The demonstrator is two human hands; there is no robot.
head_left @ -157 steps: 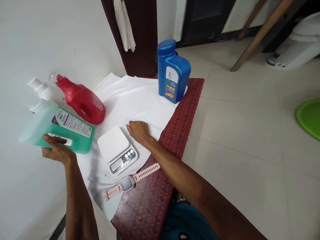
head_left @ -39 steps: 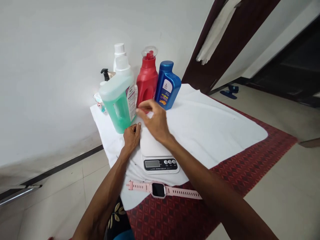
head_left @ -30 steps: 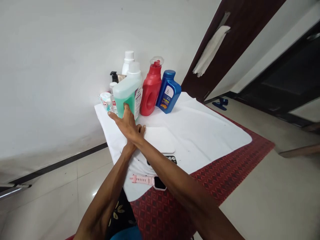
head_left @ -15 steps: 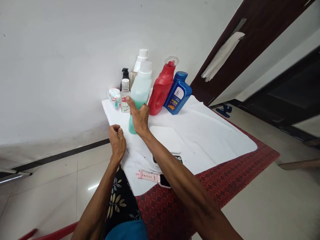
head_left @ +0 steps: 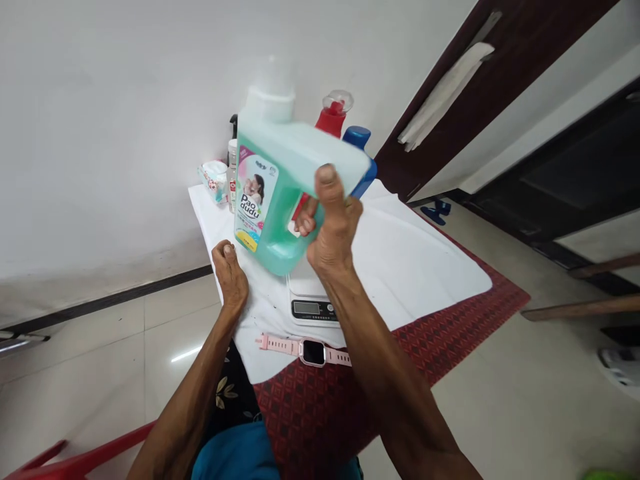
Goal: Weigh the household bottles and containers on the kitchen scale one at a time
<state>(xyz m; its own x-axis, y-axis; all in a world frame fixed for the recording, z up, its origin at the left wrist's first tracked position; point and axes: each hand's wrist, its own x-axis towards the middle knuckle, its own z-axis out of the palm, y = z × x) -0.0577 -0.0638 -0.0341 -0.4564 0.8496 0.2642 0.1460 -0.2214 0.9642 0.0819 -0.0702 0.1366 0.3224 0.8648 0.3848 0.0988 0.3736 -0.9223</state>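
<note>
My right hand (head_left: 333, 223) grips the handle of a large detergent bottle (head_left: 287, 173) with green liquid and a white cap. The bottle is held tilted, its "Pao dudu" label facing left. It hangs over the back of a white kitchen scale (head_left: 315, 310), hiding most of the plate. At the table's left edge rests my left hand (head_left: 230, 273), fingers curled in and nothing visible in them. A pink-strapped watch (head_left: 313, 352) lies in front of the scale, its right end beside my right forearm.
Behind the held bottle stand a red bottle (head_left: 331, 120), a blue bottle (head_left: 357, 137), a small clear bottle (head_left: 232, 177) and a wipes pack (head_left: 215, 180). A white cloth (head_left: 415, 260) covers a red patterned tabletop (head_left: 320, 413). The wall (head_left: 125, 133) borders the back.
The green detergent bottle has come up and nearer, turning so that its label and handle show. My left hand stays at the table edge. The scale's display is now uncovered.
</note>
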